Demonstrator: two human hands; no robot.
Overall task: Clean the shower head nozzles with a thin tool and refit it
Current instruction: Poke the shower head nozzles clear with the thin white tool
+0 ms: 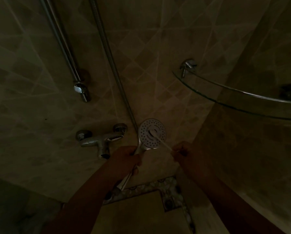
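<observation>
The round white shower head [145, 132] faces me in the dim shower, its dotted nozzle face upright at the centre. My left hand [127, 157] grips its chrome handle just below the face. My right hand [181, 152] pinches the end of a thin white brush [161, 141]. The brush slants up to the left, and its head rests on the middle of the nozzle face. The metal hose [107, 53] runs from the handle up along the tiled wall.
A chrome mixer tap [99, 141] juts from the wall left of the shower head. The slide rail [65, 48] ends in a bracket at upper left. A curved glass corner shelf [242, 98] sticks out at right. A floor drain [168, 202] lies below.
</observation>
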